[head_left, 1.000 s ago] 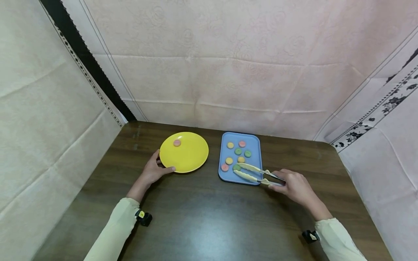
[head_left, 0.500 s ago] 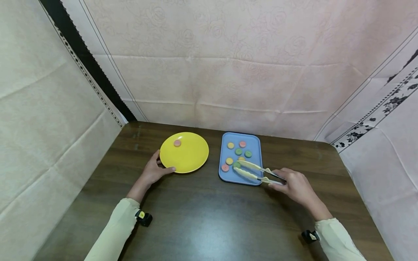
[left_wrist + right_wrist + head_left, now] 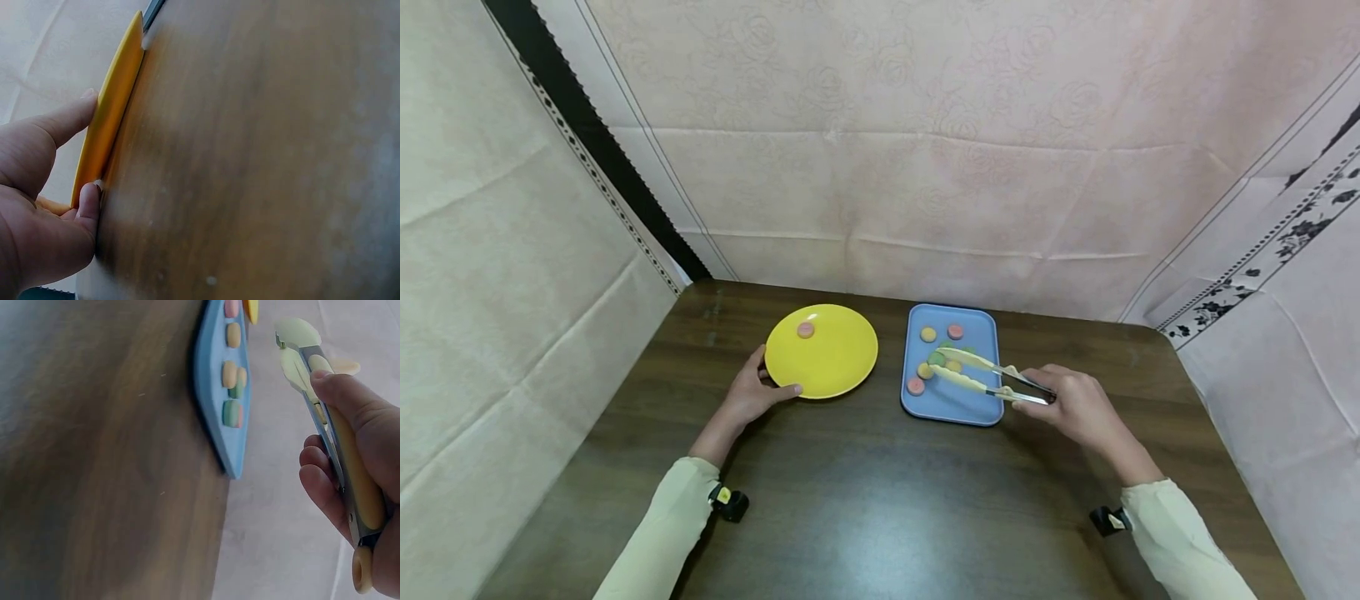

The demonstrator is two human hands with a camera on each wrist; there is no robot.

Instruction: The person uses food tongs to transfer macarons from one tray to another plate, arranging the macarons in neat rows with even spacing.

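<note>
My left hand grips the near left rim of a yellow plate, thumb on the rim and fingers beneath; the left wrist view shows that plate edge-on. One pink round piece, like a small biscuit, lies on it. With my right hand I hold tongs with pale yellow tips. A green round piece sits between the tips, over the blue tray. In the right wrist view my thumb and fingers wrap the tongs' handle.
Several more pink, yellow and green pieces lie in the tray, such as a pink piece and a yellow piece. The tongs partly cover some. Tray and plate stand side by side on the brown table, near the cloth-covered wall.
The tongs have closed in on the green piece and shifted up and slightly left in the head view, carrying it from its place at the tray's near side. My left hand stays still.
</note>
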